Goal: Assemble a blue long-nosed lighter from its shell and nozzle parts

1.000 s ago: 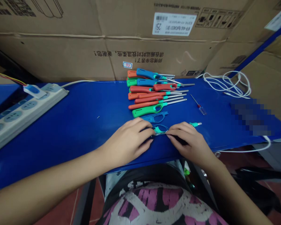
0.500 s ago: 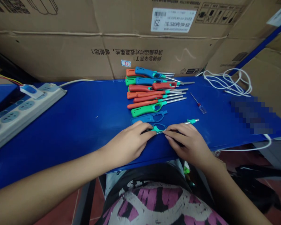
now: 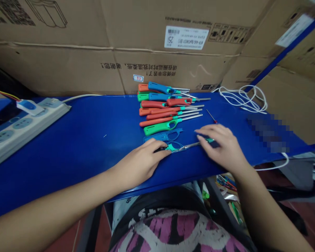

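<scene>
My left hand (image 3: 144, 157) is closed on an opened blue gas lighter (image 3: 179, 143) near the table's front edge. Its teal trigger (image 3: 171, 147) and thin wires show beyond the fingertips; the hand hides the handle end. From it a metal tube (image 3: 192, 144) runs to the right. Over the tube's far end is my right hand (image 3: 223, 141), thumb and fingers apart, with a teal collar (image 3: 209, 140) partly visible beneath. A loose blue handle shell (image 3: 162, 135) lies just behind my left hand.
Assembled lighters in several colours, one of them green (image 3: 157, 130), are piled behind the shell. A small screwdriver (image 3: 212, 117) lies beyond my right hand. At left is a power strip (image 3: 23, 122); a white cable (image 3: 241, 98) lies coiled at right. A cardboard box (image 3: 76, 66) stands behind.
My right hand has moved right, from the trigger area to the collar end of the tube, and its fingers have spread. My left hand keeps its hold. The view has shifted slightly.
</scene>
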The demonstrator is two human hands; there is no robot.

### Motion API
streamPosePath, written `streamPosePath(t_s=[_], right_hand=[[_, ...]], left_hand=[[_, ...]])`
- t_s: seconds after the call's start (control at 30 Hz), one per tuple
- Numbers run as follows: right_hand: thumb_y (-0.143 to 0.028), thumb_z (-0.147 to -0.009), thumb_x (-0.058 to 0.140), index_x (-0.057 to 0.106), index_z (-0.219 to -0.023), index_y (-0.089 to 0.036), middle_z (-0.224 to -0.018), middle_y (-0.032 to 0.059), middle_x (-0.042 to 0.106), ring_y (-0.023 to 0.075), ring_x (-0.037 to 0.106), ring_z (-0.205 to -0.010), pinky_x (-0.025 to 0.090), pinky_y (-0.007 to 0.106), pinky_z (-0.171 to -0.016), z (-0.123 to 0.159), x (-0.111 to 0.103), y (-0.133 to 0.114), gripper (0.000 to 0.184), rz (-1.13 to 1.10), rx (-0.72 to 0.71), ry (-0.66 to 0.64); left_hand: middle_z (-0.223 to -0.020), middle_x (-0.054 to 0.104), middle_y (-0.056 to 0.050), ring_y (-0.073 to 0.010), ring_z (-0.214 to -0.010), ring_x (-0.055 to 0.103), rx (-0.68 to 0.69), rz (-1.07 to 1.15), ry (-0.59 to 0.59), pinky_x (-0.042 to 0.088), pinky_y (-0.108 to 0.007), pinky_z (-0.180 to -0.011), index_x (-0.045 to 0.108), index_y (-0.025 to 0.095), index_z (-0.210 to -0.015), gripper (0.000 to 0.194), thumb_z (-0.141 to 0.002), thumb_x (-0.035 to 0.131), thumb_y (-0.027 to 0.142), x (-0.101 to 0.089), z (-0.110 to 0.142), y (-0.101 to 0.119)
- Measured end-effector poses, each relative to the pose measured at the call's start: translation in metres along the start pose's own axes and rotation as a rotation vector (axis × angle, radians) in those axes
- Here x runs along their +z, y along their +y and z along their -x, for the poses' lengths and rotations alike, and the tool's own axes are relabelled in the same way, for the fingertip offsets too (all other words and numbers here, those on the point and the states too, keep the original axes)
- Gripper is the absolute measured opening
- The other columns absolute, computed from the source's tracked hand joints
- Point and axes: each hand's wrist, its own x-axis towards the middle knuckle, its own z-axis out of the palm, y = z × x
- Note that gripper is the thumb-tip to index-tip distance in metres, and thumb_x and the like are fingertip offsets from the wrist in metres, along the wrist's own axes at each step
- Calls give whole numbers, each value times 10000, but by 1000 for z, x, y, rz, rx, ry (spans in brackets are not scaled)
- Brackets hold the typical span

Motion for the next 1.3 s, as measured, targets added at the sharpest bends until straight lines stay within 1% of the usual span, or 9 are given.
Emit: streamPosePath(t_s=[0.17, 0.37, 0.53, 0.67, 0.8, 0.87, 0.93, 1.1, 1.3], right_hand=[[-249, -943, 592, 693, -1135, -214, -1081, 100, 708, 276, 638, -975, 508, 478, -885, -24, -15, 27, 220, 51, -30, -24], [-186, -967, 546, 706, -1151, -246, -1193, 99, 657, 269, 590, -1114, 490, 470, -942, -48, 9, 2, 251, -6, -304, -330], [-168, -963, 540, 706, -1011, -208, -1135, 100, 658, 248, 589, -1051, 489, 448, -925, -65, 21, -5, 177, -52, -391, -414], [-222, -969, 553, 661, -1007, -205, -1012, 75, 692, 224, 620, -969, 501, 421, -899, -72, 14, -9, 116, -217, -279, -295], [-309, -927, 623, 657, -961, -184, -879, 48, 706, 182, 660, -787, 542, 338, -735, -67, 12, -17, 134, -569, 64, -137], [-354, -908, 649, 672, -972, -172, -812, 37, 699, 172, 662, -723, 544, 315, -670, -63, 12, -20, 194, -703, 195, -174], [-377, -926, 629, 693, -1038, -175, -812, 34, 699, 172, 668, -749, 551, 317, -694, -58, 11, -20, 239, -717, 202, -233], [-406, -896, 704, 690, -1187, -223, -1004, 51, 704, 196, 645, -946, 534, 378, -867, -45, 9, -14, 344, -551, -76, -315], [-395, -896, 714, 658, -1248, -244, -1057, 74, 687, 225, 592, -1004, 517, 403, -894, -36, 16, -11, 387, -447, -167, -343]], left_hand=[[-1263, 627, -127, -240, -1189, 589, 2, 47, 22, 557, -415, -991, 646, 177, -1280, 359, -994, 450, 83, 1, 0, -5], [-1226, 653, -106, -226, -1173, 607, -23, 93, 67, 545, -418, -1017, 661, 172, -1221, 282, -982, 519, 127, -1, -1, -4], [-1199, 675, -97, -237, -1163, 607, -39, 76, 105, 543, -431, -1014, 671, 188, -1201, 248, -977, 568, 208, -8, -2, -2], [-1249, 683, -108, -264, -1210, 592, -14, -65, 248, 507, -483, -1057, 656, 191, -1254, 285, -982, 570, 208, -18, -4, -6], [-1287, 668, -131, -279, -1218, 591, 17, -177, 299, 508, -483, -1048, 611, 171, -1328, 358, -976, 605, 235, -26, -5, -10], [-1257, 681, -129, -259, -1166, 619, 29, -158, 296, 537, -443, -1003, 605, 169, -1333, 361, -980, 605, 246, -27, -4, -11], [-1211, 702, -124, -242, -1102, 651, 23, -129, 290, 557, -412, -968, 625, 158, -1305, 336, -984, 599, 255, -26, -4, -9], [-1136, 740, -107, -258, -1031, 699, -106, -94, 142, 589, -411, -899, 667, 157, -1251, 327, -966, 606, 304, -26, -3, -1], [-1115, 752, -102, -272, -1011, 709, -182, -97, 1, 590, -415, -874, 687, 160, -1214, 311, -957, 603, 314, -27, -3, 2]])
